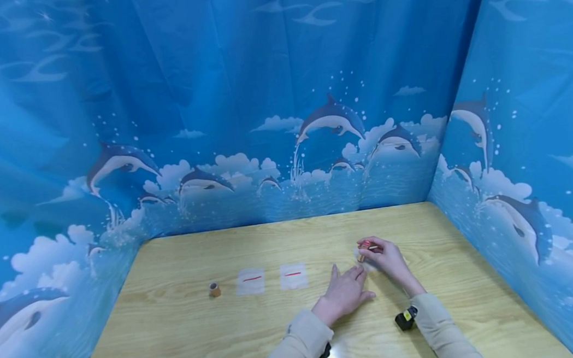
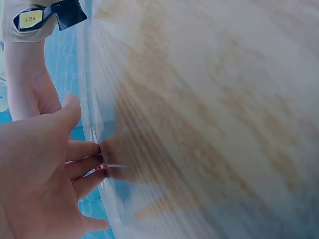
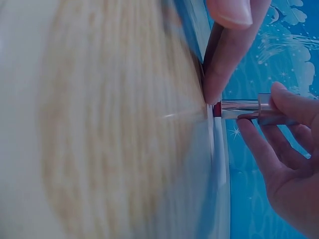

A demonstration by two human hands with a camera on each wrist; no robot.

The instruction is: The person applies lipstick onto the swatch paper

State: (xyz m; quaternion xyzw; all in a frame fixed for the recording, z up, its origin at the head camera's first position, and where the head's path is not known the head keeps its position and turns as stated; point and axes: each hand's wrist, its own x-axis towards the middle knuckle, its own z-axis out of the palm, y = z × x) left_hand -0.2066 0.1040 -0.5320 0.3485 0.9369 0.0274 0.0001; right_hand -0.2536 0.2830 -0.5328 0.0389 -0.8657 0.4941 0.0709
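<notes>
Right wrist: red lipstick in shiny metallic cylindrical tube [image 3: 241, 109], tip down at thin white square sheet [image 1: 356, 252], right hand [image 3: 294, 164] pinching tube. Left hand [image 1: 345, 294] extended, grasping nothing, fingertips beside sheet on pale wood-grain tabletop [image 1: 188, 338]. Steady sheet; light, even pressure likely best.

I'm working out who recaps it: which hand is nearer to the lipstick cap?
The left hand: it is right of the lipstick cap, past two red-marked papers. The right hand, pinching the lipstick, is farther right.

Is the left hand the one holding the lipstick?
No, the right hand grips the lipstick, with the left hand resting nearby.
</notes>
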